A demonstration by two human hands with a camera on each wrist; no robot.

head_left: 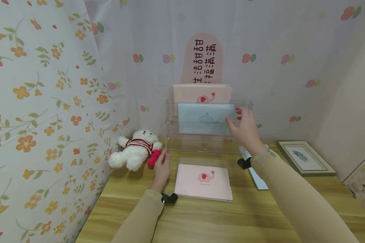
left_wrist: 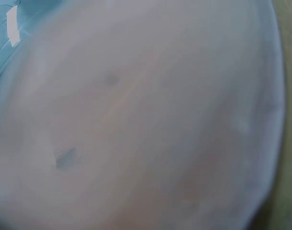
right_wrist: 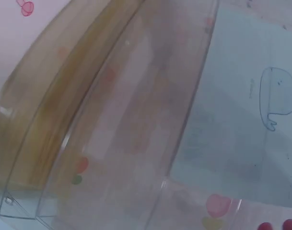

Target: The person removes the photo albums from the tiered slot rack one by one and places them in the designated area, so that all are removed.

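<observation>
Right hand [head_left: 246,128] — released, fingers parted at the right edge of a blue booklet [head_left: 190,122], upright in a clear rack [head_left: 182,145]. Left hand [head_left: 162,171] — pinching the rack's left side. Pink booklet [head_left: 184,91]: upright behind the blue. Second pink booklet [head_left: 200,189]: flat on the bench [head_left: 207,222], before the rack. Teddy bear [head_left: 138,147]: left. Picture frame [head_left: 304,158]: far right.

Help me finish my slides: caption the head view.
Right hand at a blue notebook in a clear rack, left hand at its side.
</observation>
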